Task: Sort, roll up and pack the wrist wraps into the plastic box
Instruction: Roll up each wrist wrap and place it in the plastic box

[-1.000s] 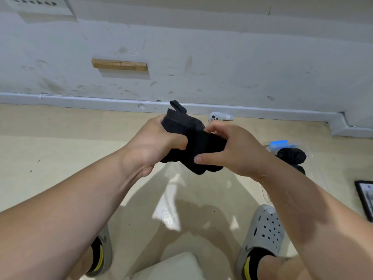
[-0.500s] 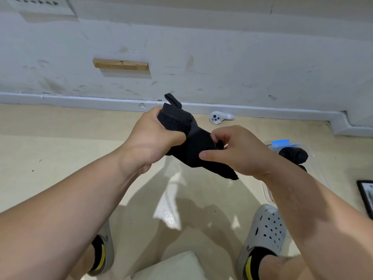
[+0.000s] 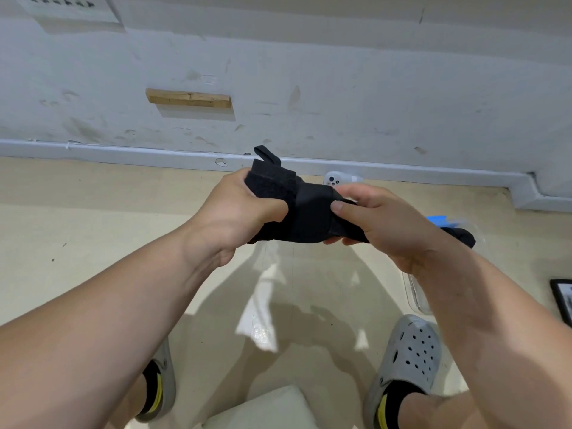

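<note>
OK, your left hand (image 3: 244, 212) clamps the rolled wrap (image 3: 309, 215), right hand (image 3: 380, 224) pinches its tail; slacken tension and it likely unwinds.

A black wrist wrap (image 3: 306, 215) is held up over the floor (image 3: 93, 227), gripped at its thicker end by the left hand (image 3: 244, 209), fingers curled round it, with a small loop seen poking up behind. The other end is pinched by the right hand (image 3: 387, 224), thumb on top, fingers beneath. Past the right wrist a clear plastic box (image 3: 416, 294) is glimpsed on the floor, mostly hidden by the forearm, with a dark rolled wrap (image 3: 461, 238) inside and something blue (image 3: 436, 219) at its far edge. A white controller (image 3: 335, 179) is seen lying by the skirting (image 3: 123, 150), just behind the hands. Grey clogs (image 3: 408, 351) are worn below.
</note>
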